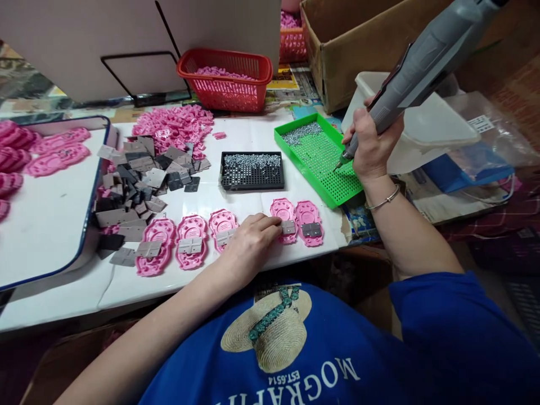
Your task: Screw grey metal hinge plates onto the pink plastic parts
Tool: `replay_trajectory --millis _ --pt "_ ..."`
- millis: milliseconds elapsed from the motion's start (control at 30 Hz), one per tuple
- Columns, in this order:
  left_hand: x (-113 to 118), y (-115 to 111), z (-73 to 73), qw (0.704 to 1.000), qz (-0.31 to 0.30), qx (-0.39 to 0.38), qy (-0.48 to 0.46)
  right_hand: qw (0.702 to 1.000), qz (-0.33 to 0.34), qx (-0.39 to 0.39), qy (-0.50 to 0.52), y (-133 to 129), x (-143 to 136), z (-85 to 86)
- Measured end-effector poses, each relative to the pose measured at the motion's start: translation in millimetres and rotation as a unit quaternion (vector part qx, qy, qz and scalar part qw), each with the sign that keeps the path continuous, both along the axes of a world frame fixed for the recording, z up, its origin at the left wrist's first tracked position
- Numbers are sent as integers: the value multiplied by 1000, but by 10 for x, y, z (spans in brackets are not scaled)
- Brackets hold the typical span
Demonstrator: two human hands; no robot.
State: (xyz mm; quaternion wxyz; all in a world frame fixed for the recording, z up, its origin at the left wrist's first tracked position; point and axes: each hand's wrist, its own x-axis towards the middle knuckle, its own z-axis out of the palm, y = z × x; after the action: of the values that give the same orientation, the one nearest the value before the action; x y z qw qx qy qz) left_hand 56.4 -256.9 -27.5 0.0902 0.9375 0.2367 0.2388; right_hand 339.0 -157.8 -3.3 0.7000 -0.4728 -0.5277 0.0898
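My right hand (373,140) is wrapped round a grey electric screwdriver (405,76), its bit pointing down into the green perforated tray (333,183), where small screws (301,134) are heaped at the far end. My left hand (253,242) lies low over the row of parts, fingers extended to the right. Its fingertips are at the left edge of a grey plate (288,227) on a pink plastic shell (282,209). To the right, another pink shell (310,211) carries a dark plate (311,229). Several more shells with grey plates (190,246) lie left of my hand, one partly covered by it.
A black perforated tray (252,179) of screws sits mid-table. Loose plates (143,174) and pink pieces (172,129) are piled left, beside a white blue-rimmed tray (50,225). Behind stand a red basket (228,93), a cardboard box (346,62) and a white tub (439,124).
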Motion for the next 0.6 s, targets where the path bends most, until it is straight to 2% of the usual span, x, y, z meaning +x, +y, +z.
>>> replay_trajectory --millis 167,300,433,500,600 --pt "19 -2 -4 1000 4 -8 -4 1000 9 12 22 16 -3 33" --pt "1 -65 35 998 33 26 46 998 28 33 43 -98 -124 252" --pt "-71 -196 44 990 45 128 34 982 96 151 66 -345 -488 486" --pt "-99 -266 43 988 10 147 38 978 143 132 79 -511 -723 533" --pt "-110 -336 46 985 -37 142 90 969 197 78 128 -756 -1041 488"
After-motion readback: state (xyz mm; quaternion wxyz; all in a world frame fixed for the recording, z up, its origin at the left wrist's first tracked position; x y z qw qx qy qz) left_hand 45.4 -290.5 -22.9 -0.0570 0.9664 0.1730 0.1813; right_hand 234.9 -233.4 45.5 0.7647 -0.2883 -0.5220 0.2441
